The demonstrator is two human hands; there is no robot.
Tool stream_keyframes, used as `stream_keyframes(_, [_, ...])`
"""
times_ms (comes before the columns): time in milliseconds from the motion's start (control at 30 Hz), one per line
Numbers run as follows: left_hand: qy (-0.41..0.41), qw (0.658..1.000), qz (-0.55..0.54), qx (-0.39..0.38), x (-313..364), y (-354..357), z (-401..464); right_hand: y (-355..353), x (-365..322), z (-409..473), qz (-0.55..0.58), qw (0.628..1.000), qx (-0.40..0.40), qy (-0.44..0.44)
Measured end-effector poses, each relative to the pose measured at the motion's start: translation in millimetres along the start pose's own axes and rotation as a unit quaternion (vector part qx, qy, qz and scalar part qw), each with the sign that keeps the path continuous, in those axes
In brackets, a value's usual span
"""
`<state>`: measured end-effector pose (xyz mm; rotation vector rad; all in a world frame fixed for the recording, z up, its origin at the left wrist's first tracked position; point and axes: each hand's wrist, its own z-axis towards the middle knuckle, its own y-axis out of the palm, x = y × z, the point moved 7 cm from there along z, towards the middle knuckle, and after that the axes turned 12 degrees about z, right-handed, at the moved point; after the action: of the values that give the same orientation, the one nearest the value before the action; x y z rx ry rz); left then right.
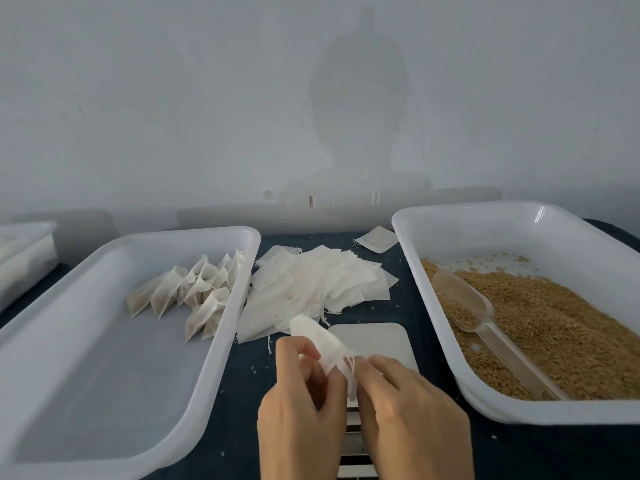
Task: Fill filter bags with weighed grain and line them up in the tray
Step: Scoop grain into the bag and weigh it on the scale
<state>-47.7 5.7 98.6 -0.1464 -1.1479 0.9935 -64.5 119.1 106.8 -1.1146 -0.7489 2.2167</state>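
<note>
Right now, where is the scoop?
In the head view, the scoop lies on the right side, in the grain inside the right tray, its handle pointing toward the person.

Two bare hands enter from the bottom centre of the frame: the left hand [300, 407] and the right hand [410, 415]. No gloves, rings, watch or sleeves show on them; the wrists are bare to the frame's lower edge, and the fingernails are hidden.

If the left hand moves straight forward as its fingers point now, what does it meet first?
Probably the heap of empty white filter bags just beyond the left hand, though the white bag it pinches leads; depth is unclear.
</note>
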Motion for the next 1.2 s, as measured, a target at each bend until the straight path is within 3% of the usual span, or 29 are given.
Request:
stream_keyframes(267, [0.097,0.986,-0.092,-0.103,21,6,-2,3,29,2,0.138,0.978,-0.045,0.150])
stream_keyframes(367, [0.201,0.969,-0.014,-0.141,29,-3,7,1,35,9,0.205,0.961,-0.086,0.162])
stream_keyframes(433, [0.258,0.941,0.068,-0.206,31,3,13,1,34,14,0.251,0.947,-0.121,0.158])
stream_keyframes(500, [0.268,0.920,0.149,-0.244,28,13,19,-2,35,17,0.275,0.939,-0.139,0.156])
stream_keyframes(600, [0.282,0.899,0.237,-0.235,31,29,23,-4,37,18,0.263,0.937,-0.158,0.167])
stream_keyframes(800, [0.275,0.921,0.145,-0.236,44,43,17,-11,39,21,0.152,0.962,-0.166,0.152])
stream_keyframes(933, [0.216,0.952,0.069,-0.206,37,40,23,-30,34,24,0.264,0.909,-0.309,0.097])
stream_keyframes(1000, [0.161,0.965,0.026,-0.206,26,36,29,-63,60,41,0.290,0.915,-0.251,0.124])
stream_keyframes(1067, [0.129,0.972,-0.014,-0.195,20,31,34,-93,115,61,0.169,0.958,-0.154,0.175])
stream_keyframes(1100, [0.115,0.975,-0.030,-0.185,18,29,36,-98,141,67,0.042,0.962,-0.174,0.205])
stream_keyframes(1133, [0.104,0.978,-0.043,-0.178,16,28,37,-95,167,68,-0.064,0.940,-0.233,0.242])
stream_keyframes(1200, [0.093,0.978,-0.063,-0.177,15,30,38,-71,201,56,-0.161,0.871,-0.362,0.290])
